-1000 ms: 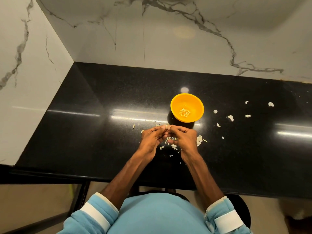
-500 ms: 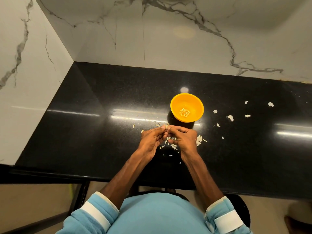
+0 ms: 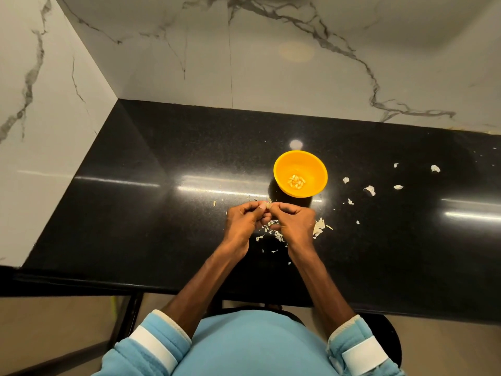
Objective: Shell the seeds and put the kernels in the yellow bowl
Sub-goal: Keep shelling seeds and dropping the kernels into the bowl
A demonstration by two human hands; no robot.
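While my left hand (image 3: 241, 222) and right hand (image 3: 294, 223) pinch one seed (image 3: 269, 205) above the counter's (image 3: 162, 226) front half, I judge it light, brittle; nip its seam.

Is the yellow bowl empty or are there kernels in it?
Not empty: the yellow bowl holds a small cluster of pale kernels at its bottom; most of its inside is bare.

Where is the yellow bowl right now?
In the head view, the yellow bowl sits on the black counter, a bit right of the middle, just beyond the right hand, with shell bits scattered to its right.
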